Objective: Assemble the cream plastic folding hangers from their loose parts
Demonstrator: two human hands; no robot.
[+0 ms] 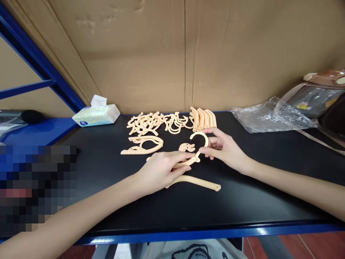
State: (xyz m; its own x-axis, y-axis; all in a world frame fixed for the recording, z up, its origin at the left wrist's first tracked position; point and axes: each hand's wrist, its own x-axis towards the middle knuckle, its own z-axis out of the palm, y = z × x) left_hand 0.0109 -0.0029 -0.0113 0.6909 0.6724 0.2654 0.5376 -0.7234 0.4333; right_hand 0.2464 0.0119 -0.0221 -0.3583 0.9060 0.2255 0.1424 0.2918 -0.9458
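Gripping a cream hook (206,138), the R hand (221,145) has its thumb and fingers closed on the curve and stem; its grip is nearly shut, w/ only the part's thickness btwn. The L hand (164,169) pinches a cream arm piece (188,162), fingers above and thumb below, its grip likewise closed; this piece meets the hook's base. Landmark for all positions: the hook, held above the black surface (242,201). Just L of it lies a small cluster of rounded parts (187,147); farther L, folded hanger pieces (145,145). Nearer the person than the hook, a loose curved arm (201,182) rests flat, one end partly hidden by the L hand. Beyond the hook stands a row of matching arms (203,118), side by side; beyond and to its L, a jumbled pile of hooks and small parts (151,122). Far L of the hook, at the back: a tissue pack (97,115) w/ one tissue pulled up. Far R, also at the back: a crumpled clear plastic bag (269,117) and, next to it, a bottle (318,95) w/ brown lid and strap. Behind all: a cardboard wall (140,64).
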